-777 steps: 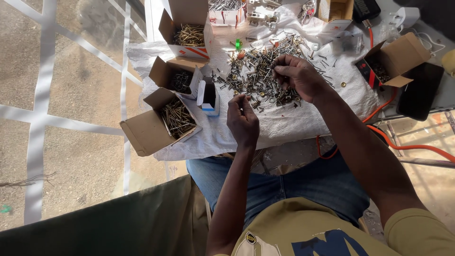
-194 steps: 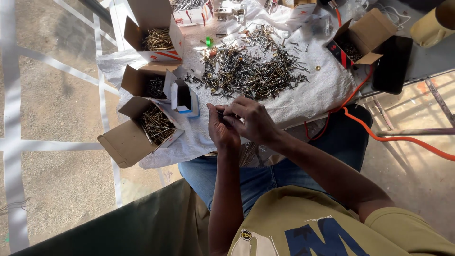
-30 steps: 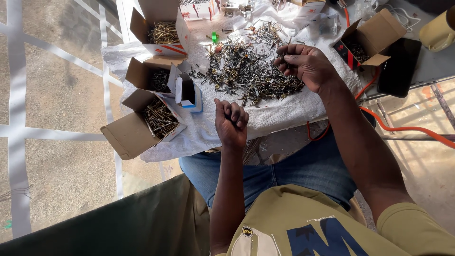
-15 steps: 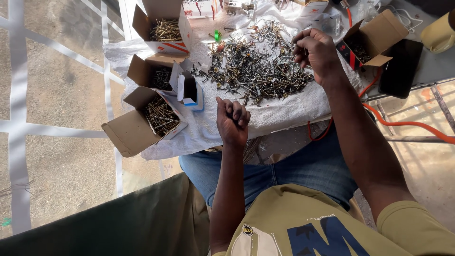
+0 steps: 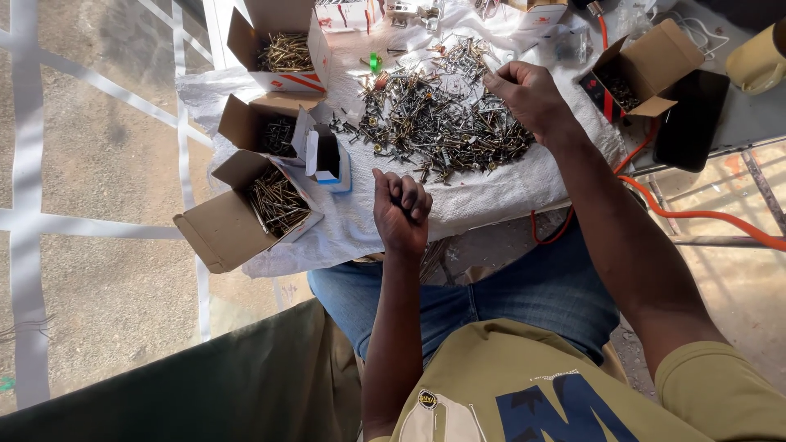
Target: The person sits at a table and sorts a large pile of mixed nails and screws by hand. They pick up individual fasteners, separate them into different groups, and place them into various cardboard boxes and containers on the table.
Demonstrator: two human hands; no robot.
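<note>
Right hand [image 5: 530, 96] curled over the far edge of the pile of mixed screws [image 5: 438, 123], fingertips pinched together at about 1 o'clock on the white cloth [image 5: 491, 192], whatever sits between them too small to tell. Left hand [image 5: 400, 209] clenched into a fist at 6 o'clock from the pile, above the cloth's near edge, contents hidden. Three open cardboard boxes [image 5: 270, 200] of screws at 9 to 10 o'clock of the pile, a fourth box [image 5: 643, 65] at 2 o'clock.

1. The floor [image 5: 106, 164] is rough and brown, with white lines [image 5: 29, 164] across it.
2. Bright sun falls on the floor and on the table [image 5: 737, 115].
3. A white cloth [image 5: 508, 184] covers the table.
4. A dark green sheet [image 5: 205, 385] lies at the bottom left.
</note>
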